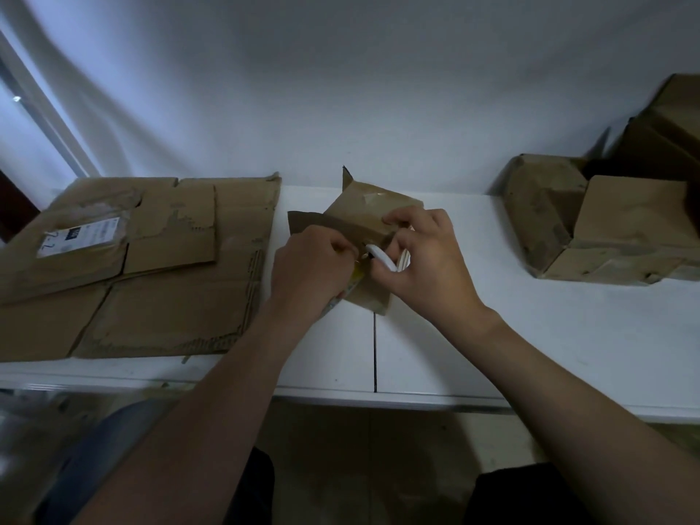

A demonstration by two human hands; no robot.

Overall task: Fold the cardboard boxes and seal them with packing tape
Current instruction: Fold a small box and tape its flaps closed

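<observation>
my right hand (428, 267) is curled round the one white tape roll (383, 259), fingers hooked through its hole, and my left hand (310, 270) pinches at the roll's edge, both forearms reaching up from the bottom of the frame. they half hide the one small cardboard box (373, 214) at centre frame on the white table (530, 354). flattened cardboard (159, 289), at least two sheets, lies at centre left, and what look like three folded boxes (606, 229) are piled at the right edge.
</observation>
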